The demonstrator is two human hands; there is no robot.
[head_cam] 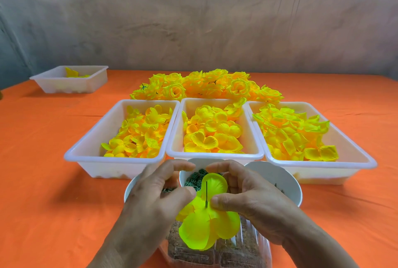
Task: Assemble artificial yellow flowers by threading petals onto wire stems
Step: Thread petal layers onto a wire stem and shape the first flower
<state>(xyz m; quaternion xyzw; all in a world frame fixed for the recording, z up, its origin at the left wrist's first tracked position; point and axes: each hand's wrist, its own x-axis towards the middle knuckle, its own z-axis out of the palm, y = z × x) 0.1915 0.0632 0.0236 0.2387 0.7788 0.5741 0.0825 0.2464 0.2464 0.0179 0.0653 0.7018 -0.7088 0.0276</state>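
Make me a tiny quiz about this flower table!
1. True or false: a thin green wire stem pokes up through the bright yellow fabric petal piece pinched by the left hand and right hand.
2. How many big white plastic petal trays stand side by side? A two, B three, C five.
3. Fill in: the pile of finished yellow fabric flowers lies ___ those trays.
Key: 1 true; 2 B; 3 behind.

An orange cloth (43, 181) covers the worktop, spreading to either side of the left hand (155, 194) and right hand (245, 192). Just beneath both lies a clear plastic container (241, 248) of brown material. Far beyond them stands a mottled grey-brown wall (193, 20).
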